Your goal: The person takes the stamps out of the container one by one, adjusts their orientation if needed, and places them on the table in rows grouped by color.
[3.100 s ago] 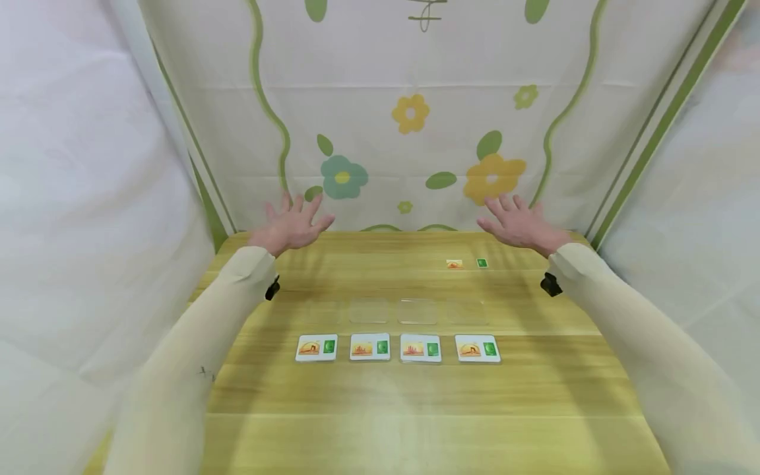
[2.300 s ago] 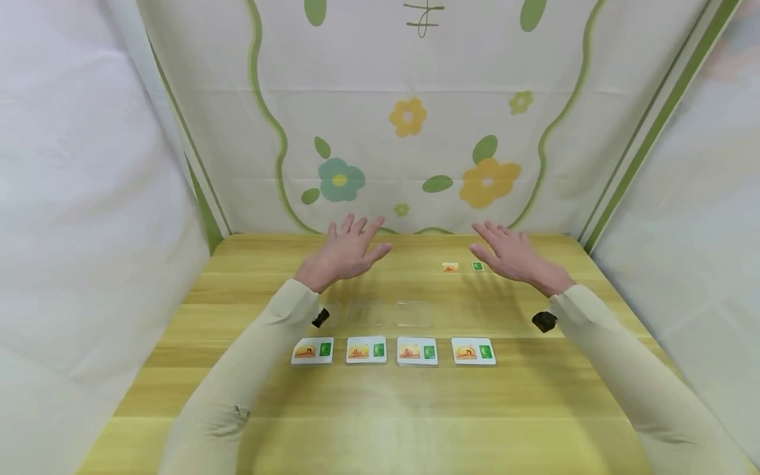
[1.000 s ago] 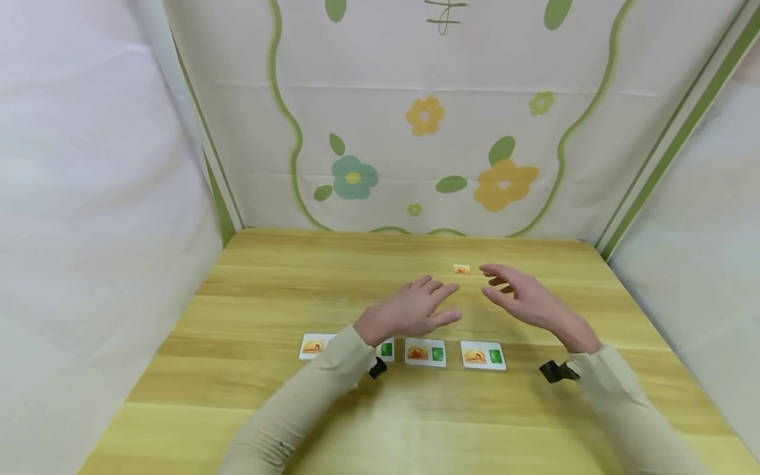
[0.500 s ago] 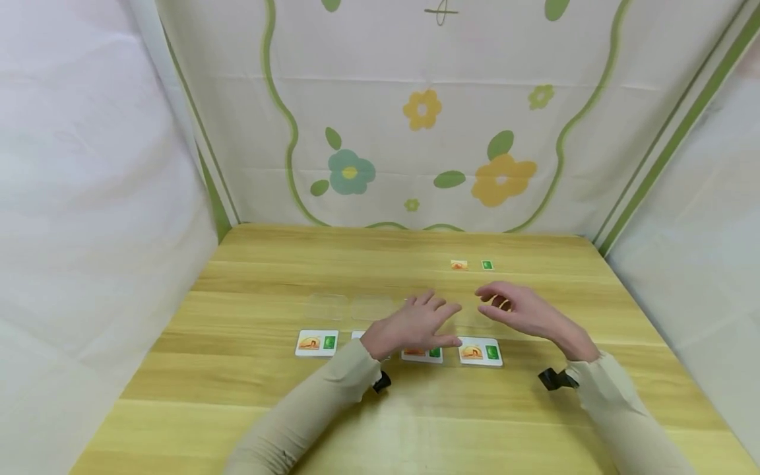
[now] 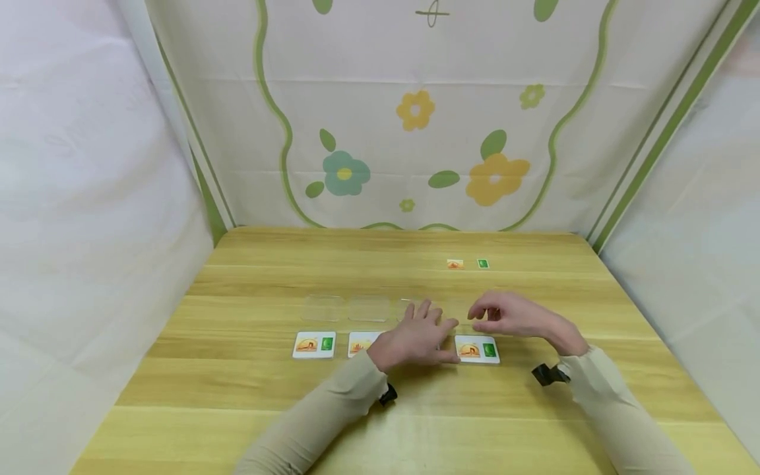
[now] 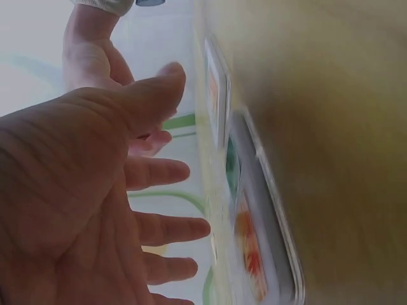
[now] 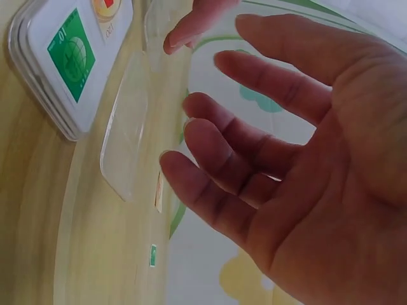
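My left hand point(image 5: 415, 336) hovers palm down over the row of white cards, fingers spread and holding nothing. It hides most of the third card; the second card point(image 5: 361, 342) is partly covered and the leftmost card point(image 5: 314, 345) is in full view. Just right of its thumb lies the rightmost card point(image 5: 477, 349), printed with an orange picture and a green stamp. My right hand point(image 5: 513, 315) hangs above and behind that card, its fingers loosely bent. In the right wrist view nothing is between those fingers, and a card in a clear case point(image 7: 60, 63) lies nearby.
Thin clear plastic covers point(image 5: 368, 309) lie in a row behind the cards, some partly hidden by my hands. Farther back are a small orange stamp point(image 5: 455, 264) and a small green stamp point(image 5: 483, 263). White flowered cloth point(image 5: 415, 152) encloses the wooden table point(image 5: 285, 409).
Both hands have come back from the far side of the table toward the cards. The left has also shifted right, and the right hand's fingers have bent more. The cards and stamps stay put.
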### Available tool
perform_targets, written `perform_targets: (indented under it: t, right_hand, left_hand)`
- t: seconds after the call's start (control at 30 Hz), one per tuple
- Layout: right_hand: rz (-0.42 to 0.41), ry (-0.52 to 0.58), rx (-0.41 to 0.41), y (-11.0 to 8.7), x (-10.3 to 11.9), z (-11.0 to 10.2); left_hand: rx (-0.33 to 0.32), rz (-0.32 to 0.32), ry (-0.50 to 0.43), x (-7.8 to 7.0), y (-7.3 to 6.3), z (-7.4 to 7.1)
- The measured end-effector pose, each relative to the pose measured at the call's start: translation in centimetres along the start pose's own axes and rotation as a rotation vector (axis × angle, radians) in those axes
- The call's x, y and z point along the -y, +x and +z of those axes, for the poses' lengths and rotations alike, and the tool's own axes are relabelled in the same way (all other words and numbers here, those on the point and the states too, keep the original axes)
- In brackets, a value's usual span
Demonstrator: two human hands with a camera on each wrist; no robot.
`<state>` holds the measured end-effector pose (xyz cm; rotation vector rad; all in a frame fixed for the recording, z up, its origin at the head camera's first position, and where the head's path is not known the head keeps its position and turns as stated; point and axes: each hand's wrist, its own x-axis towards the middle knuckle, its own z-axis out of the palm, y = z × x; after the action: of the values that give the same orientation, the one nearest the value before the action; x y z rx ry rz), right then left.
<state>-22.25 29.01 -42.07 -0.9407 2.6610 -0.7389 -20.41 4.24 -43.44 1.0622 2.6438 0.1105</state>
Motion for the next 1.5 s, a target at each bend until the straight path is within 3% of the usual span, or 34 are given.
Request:
perform_targets:
  t: [0.17, 0.43, 0.87, 1.2, 1.5]
  right_hand:
    - [0.005, 0.021, 0.084, 0.5, 0.1, 0.4]
    - [0.031, 0.028, 0.146, 0.7, 0.3, 1.0]
    - [0.078, -0.035, 0.175, 1.0, 0.5, 2.2]
    - [0.063, -0.075, 0.167, 1.0, 1.2, 2.5]
    - [0.090, -0.057, 0.161, 0.7, 1.4, 2.8]
  left_hand:
    - [-0.002, -0.024, 0.045, -0.5, 0.3, 0.2]
    - [-0.016, -0.025, 0.144, -0.9, 0.9, 0.8]
    - [-0.115, -0.011, 0.230, -1.6, 1.1, 1.6]
    - [-0.187, 0.036, 0.339, -2.1, 0.9, 1.7]
    - [-0.151, 0.000, 0.316, -2.6, 0.8, 1.9]
